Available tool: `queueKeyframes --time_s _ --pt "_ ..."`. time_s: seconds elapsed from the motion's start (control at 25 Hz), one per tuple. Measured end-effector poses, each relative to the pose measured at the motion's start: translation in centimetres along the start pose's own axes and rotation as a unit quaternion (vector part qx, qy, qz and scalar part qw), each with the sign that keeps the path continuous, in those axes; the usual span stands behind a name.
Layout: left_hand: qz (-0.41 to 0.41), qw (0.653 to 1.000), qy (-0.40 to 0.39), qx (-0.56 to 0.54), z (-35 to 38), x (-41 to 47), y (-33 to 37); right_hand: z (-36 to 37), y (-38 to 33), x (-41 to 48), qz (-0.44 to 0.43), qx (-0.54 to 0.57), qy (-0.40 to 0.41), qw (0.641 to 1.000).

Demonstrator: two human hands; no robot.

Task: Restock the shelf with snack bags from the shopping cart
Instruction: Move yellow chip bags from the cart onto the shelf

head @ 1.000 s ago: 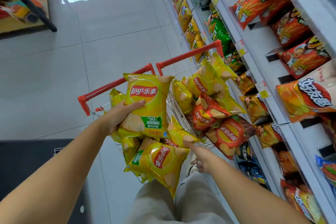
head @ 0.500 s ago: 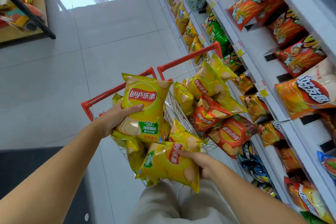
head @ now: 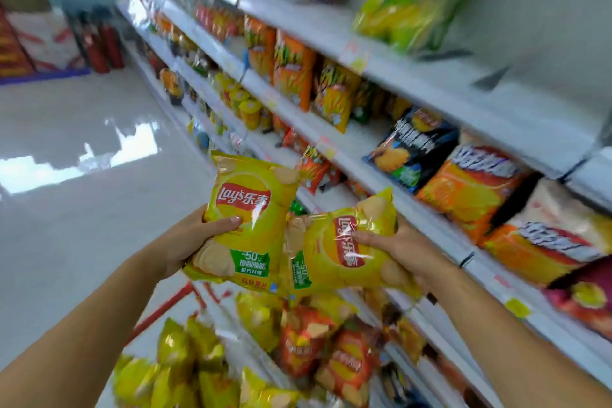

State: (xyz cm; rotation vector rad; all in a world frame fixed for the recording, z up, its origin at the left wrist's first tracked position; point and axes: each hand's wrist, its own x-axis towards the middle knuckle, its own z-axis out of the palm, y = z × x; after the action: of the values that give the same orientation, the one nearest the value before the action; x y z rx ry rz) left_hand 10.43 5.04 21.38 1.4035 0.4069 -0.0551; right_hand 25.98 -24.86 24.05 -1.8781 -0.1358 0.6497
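**Snack bags point(head: 251, 209) held above the cart point(head: 162, 315)**

My left hand point(head: 188, 242) grips the upright yellow bag point(head: 246, 182), my right hand point(head: 397, 248) the tilted yellow bag point(head: 331, 268); they touch. Orange and black packets point(head: 463, 189) crowd the shelf point(head: 430, 86) alongside. Blur smears the cart's load.

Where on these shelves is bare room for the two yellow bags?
The upper shelf is bare right of the green bag. Lower down, the row from the black bag to the big orange bags is packed tight.
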Motion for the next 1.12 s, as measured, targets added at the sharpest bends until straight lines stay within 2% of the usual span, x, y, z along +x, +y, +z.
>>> queueKeyframes --time_s 0.16,0.24,0.4,0.6,0.76,0.88,1.0,1.12 --pt "0.085 0.996 -0.007 0.034 4.1 3.7 8.7 -7.1 -9.2 0.4 -0.118 -0.032 0.065 0.990" --pt "0.119 0.992 0.000 0.035 5.6 5.5 11.9 -10.3 -12.7 0.6 -0.150 -0.021 0.078 0.985" --pt "0.160 0.987 -0.008 0.016 8.9 9.0 17.3 -16.6 -18.8 1.7 -0.157 0.046 0.073 0.984" --pt "0.168 0.984 -0.051 -0.013 13.9 12.7 21.7 -23.7 -25.6 4.3 -0.155 0.046 0.101 0.982" --pt "0.183 0.980 -0.080 0.003 16.6 15.4 24.6 -28.6 -29.4 7.4 -0.181 -0.052 0.181 0.965" --pt "0.204 0.974 -0.093 0.021 18.1 17.2 26.9 -31.3 -31.4 9.8 -0.200 -0.190 0.215 0.937" --pt "0.219 0.970 -0.098 0.031 20.0 18.9 29.1 -32.6 -33.3 11.8 -0.195 -0.365 0.218 0.884" --pt "0.226 0.969 -0.089 0.052 21.7 20.7 30.5 -32.3 -35.5 13.5 -0.169 -0.454 0.192 0.853"
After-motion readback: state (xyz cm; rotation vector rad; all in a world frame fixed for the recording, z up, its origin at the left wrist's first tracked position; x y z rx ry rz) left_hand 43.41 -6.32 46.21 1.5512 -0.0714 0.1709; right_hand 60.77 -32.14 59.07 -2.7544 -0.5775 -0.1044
